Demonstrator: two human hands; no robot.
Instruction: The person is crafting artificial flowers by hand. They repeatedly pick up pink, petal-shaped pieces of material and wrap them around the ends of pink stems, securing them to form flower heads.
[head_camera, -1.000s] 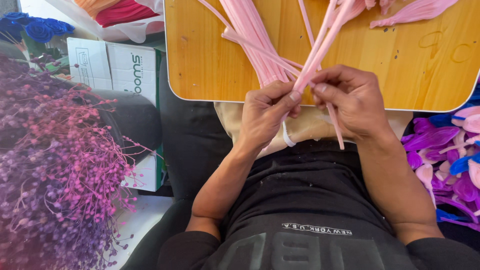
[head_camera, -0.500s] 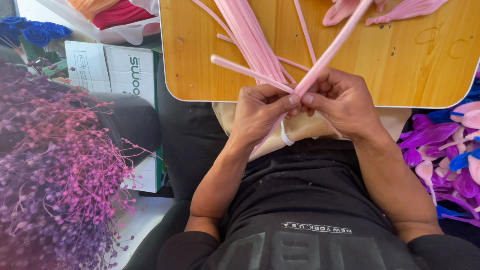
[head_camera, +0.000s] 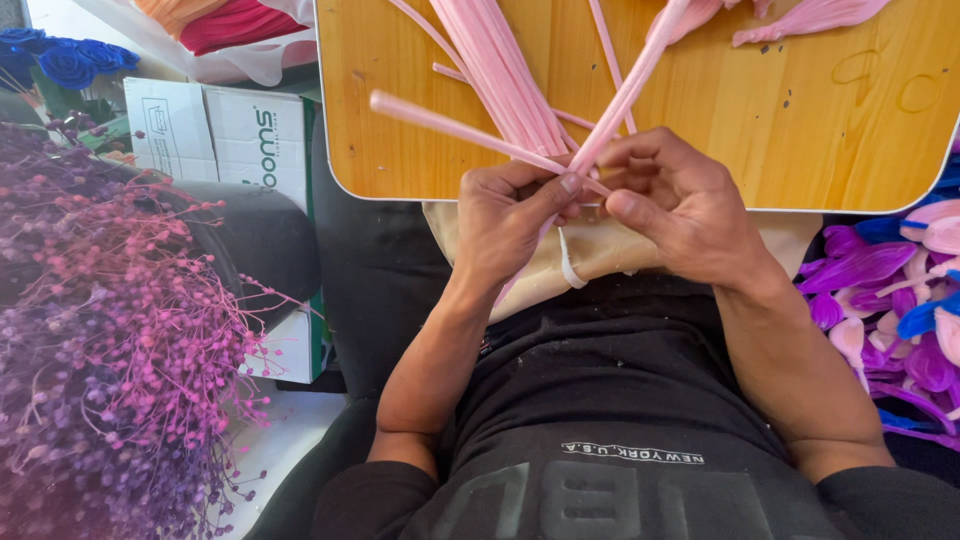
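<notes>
My left hand (head_camera: 510, 225) and my right hand (head_camera: 680, 205) meet at the near edge of a wooden board (head_camera: 800, 120), both pinching a bundle of long pink stems (head_camera: 500, 70). The stems fan out from my fingers across the board. One stem (head_camera: 450, 125) sticks out to the left, and another (head_camera: 635, 85) slants up to the right. A white band (head_camera: 568, 268) hangs below my left hand. Pink petal pieces (head_camera: 805, 18) lie at the board's far edge.
A mass of purple and pink dried sprigs (head_camera: 110, 330) fills the left side. A white cardboard box (head_camera: 215, 130) stands behind it, with blue flowers (head_camera: 60, 60) further back. Purple, pink and blue petals (head_camera: 900, 300) are piled at my right. I sit in a black chair (head_camera: 375, 270).
The view has shifted slightly. One pink stem has swung out to the left from the bundle, and my fingers have tightened where the stems cross.
</notes>
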